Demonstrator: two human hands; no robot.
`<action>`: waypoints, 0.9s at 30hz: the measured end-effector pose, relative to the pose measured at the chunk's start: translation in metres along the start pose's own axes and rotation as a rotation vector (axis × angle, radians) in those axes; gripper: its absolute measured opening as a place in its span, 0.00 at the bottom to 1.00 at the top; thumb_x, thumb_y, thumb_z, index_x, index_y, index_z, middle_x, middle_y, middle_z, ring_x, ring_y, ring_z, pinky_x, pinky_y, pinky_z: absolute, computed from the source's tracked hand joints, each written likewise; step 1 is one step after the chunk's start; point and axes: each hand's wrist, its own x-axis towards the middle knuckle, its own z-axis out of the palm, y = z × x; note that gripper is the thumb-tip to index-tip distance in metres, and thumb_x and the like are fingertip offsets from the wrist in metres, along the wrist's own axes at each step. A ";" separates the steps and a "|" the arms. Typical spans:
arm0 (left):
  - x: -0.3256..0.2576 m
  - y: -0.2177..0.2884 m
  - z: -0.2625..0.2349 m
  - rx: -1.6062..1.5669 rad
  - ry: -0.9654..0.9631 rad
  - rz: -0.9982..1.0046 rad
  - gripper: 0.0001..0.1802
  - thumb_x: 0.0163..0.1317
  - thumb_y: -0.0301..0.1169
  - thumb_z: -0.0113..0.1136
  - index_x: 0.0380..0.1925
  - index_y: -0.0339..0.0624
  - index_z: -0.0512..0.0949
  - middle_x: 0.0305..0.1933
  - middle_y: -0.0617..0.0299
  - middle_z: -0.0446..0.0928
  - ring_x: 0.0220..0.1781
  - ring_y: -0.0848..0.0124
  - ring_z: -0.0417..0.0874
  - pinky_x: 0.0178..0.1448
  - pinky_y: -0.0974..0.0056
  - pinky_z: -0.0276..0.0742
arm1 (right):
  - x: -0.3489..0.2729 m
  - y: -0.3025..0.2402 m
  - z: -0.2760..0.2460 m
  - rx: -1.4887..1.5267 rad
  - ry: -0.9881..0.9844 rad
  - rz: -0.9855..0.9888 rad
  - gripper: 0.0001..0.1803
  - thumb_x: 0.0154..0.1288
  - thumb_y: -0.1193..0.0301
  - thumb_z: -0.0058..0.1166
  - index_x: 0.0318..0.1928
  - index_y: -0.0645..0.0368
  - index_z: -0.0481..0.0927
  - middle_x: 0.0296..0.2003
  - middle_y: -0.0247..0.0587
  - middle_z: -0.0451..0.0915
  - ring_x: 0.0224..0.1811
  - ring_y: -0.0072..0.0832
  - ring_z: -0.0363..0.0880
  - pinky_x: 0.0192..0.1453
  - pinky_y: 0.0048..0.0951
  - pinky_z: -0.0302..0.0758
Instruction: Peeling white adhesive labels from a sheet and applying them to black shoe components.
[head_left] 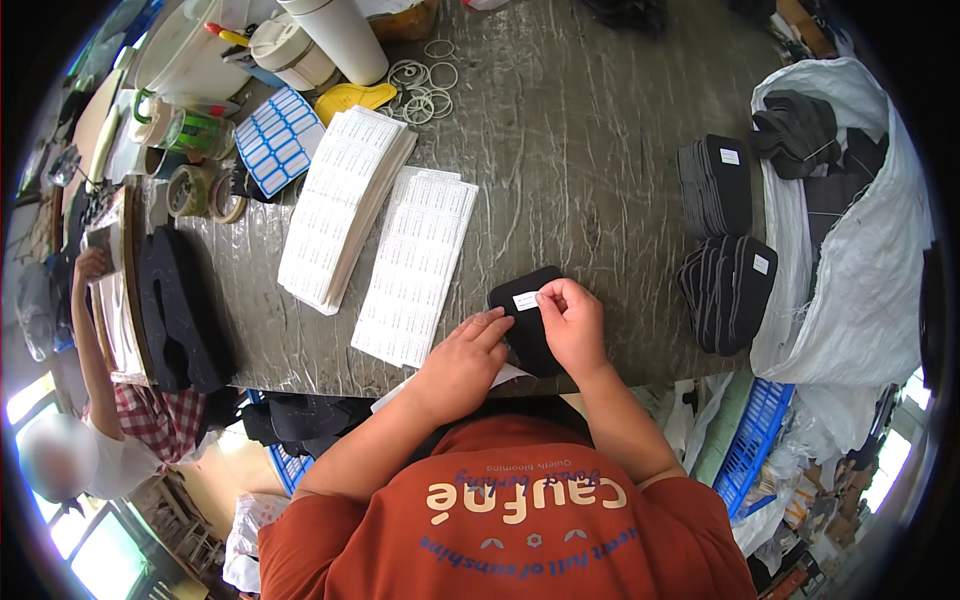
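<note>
A black flat pad with rounded ends [533, 347] lies on the table just in front of me. Near its far end is a small white label [523, 301]. My right hand [573, 328] pinches the label's right end between thumb and fingertips. My left hand [466, 364] rests at the pad's left side, fingers stretched out, their tips close to the label's left end. Left of my hands lie printed white label sheets [415, 265], and beyond them a thicker stack of similar sheets [335, 215].
At right, stacks of black pads [715, 190] [728, 290] carry white labels, beside a white woven sack [850, 270] holding dark pieces. Far left stand a white tumbler [345, 45], tape rolls [188, 192], rubber bands [425, 92] and a blue-bordered label sheet [278, 140]. Another person [110, 430] sits at left.
</note>
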 end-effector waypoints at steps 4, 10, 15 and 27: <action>0.003 0.000 -0.002 0.017 -0.020 -0.003 0.09 0.52 0.25 0.51 0.29 0.30 0.76 0.62 0.46 0.68 0.66 0.51 0.67 0.70 0.51 0.62 | 0.001 -0.002 -0.001 -0.033 0.004 -0.024 0.03 0.59 0.78 0.56 0.30 0.63 0.76 0.25 0.44 0.78 0.25 0.34 0.79 0.31 0.31 0.74; 0.009 0.005 -0.004 0.115 -0.088 -0.033 0.10 0.53 0.28 0.53 0.33 0.33 0.77 0.67 0.50 0.64 0.65 0.56 0.68 0.70 0.47 0.58 | 0.002 0.000 0.002 -0.032 0.025 -0.038 0.03 0.58 0.78 0.57 0.30 0.62 0.76 0.25 0.44 0.79 0.25 0.35 0.79 0.31 0.32 0.74; 0.010 0.008 -0.003 0.188 -0.143 -0.071 0.12 0.57 0.30 0.54 0.38 0.36 0.77 0.69 0.53 0.62 0.65 0.60 0.67 0.71 0.45 0.55 | 0.000 0.003 0.003 -0.007 0.052 -0.061 0.06 0.57 0.78 0.59 0.34 0.62 0.75 0.25 0.45 0.80 0.24 0.32 0.79 0.29 0.30 0.74; 0.021 0.012 -0.005 0.228 -0.174 -0.090 0.12 0.56 0.34 0.58 0.37 0.38 0.78 0.70 0.56 0.62 0.59 0.63 0.70 0.69 0.44 0.59 | 0.010 -0.015 -0.003 -0.231 0.017 0.171 0.20 0.51 0.76 0.64 0.43 0.60 0.69 0.24 0.44 0.78 0.28 0.42 0.79 0.34 0.38 0.75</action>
